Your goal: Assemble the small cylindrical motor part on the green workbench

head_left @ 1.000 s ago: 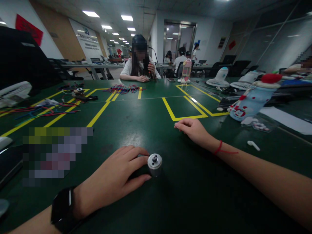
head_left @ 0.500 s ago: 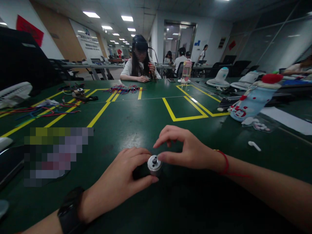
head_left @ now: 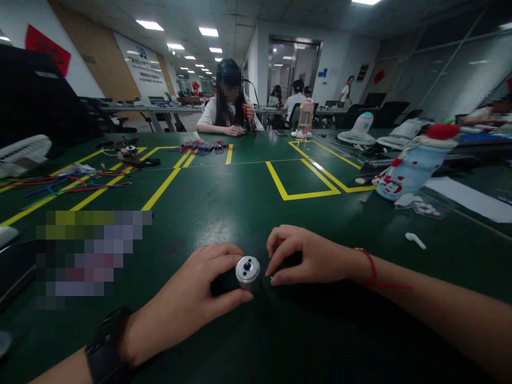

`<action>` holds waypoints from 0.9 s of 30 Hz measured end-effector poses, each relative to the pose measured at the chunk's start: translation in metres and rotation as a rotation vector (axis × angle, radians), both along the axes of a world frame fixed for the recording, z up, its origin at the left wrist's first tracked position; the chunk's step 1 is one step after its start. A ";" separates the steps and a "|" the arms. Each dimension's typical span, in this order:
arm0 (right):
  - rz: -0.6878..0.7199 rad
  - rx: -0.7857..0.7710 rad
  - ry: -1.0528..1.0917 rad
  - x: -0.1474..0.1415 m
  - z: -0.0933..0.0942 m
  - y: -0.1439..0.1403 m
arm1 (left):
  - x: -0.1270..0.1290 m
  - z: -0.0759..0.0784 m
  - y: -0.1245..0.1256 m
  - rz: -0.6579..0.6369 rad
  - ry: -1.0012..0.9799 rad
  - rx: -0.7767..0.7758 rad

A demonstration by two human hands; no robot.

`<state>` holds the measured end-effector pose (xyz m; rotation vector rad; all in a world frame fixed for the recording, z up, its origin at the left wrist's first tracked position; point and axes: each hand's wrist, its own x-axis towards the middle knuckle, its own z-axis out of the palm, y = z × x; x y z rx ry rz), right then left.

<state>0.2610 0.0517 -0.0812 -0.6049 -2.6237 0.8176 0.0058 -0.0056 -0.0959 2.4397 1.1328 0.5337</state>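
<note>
- The metal cylinder [head_left: 247,270] looks stiff and hard, and is probably dense, with a fair weight for its small size.
- Its smooth side could prove slippery to dry fingertips, though nothing about it suggests fragility.
- The best hold is likely low around the side wall, thumb opposite fingers, leaving the top face free.
- In looks it is squat and silvery, with a bright round top, a dark centre and two small dark holes flanking it; the wall below is duller and shaded.
- It stands upright, or nearly so, on the green table [head_left: 224,197], between the two hands and close to the person; its foot is too dark to make out.
- The left hand [head_left: 196,293] is clasped on it, thumb on the near side, fingers behind.
- The right hand [head_left: 306,256] is just beside it, not touching, thumb and forefinger tips nearly meeting; whether they pinch something tiny, I cannot tell.
</note>
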 end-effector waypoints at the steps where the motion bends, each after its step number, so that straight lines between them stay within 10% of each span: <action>1: 0.005 0.027 -0.027 0.001 -0.006 0.003 | 0.001 -0.003 0.003 -0.001 -0.001 -0.004; 10: -0.044 -0.123 0.105 0.003 -0.011 0.019 | 0.000 -0.009 0.016 0.005 -0.006 -0.012; 18: -0.688 -0.336 0.489 0.011 -0.036 0.061 | -0.011 -0.014 0.011 0.012 -0.021 0.010; 27: -0.459 -0.267 0.280 0.007 -0.023 0.040 | -0.010 -0.011 0.007 0.003 -0.026 0.018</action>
